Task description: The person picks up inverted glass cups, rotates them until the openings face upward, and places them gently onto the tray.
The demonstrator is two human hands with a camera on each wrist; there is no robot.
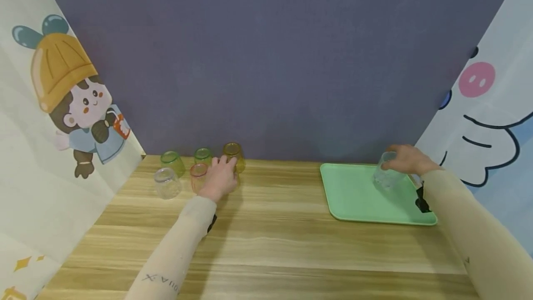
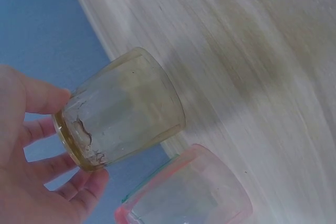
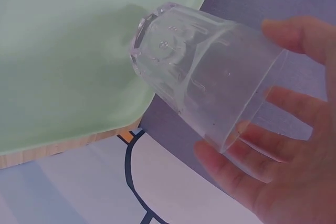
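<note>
An amber tumbler (image 1: 233,148) (image 2: 126,108) stands mouth down on the wooden table, at the right of a group of cups. My left hand (image 1: 220,177) (image 2: 31,166) grips it round its thick base, thumb on one side and fingers on the other. Over on the right, my right hand (image 1: 408,159) (image 3: 294,156) holds a clear tumbler (image 1: 385,177) (image 3: 205,72) by its rim, base down. That tumbler is at the back right part of the light green tray (image 1: 354,203) (image 3: 63,72); whether its base touches the tray I cannot tell.
Left of the amber tumbler are a pink tumbler (image 1: 198,175) (image 2: 194,192), two green tumblers (image 1: 173,164) (image 1: 202,154) and another clear tumbler (image 1: 167,184), all mouth down. A dark panel (image 1: 270,68) rises behind the table. Printed sheets flank both sides.
</note>
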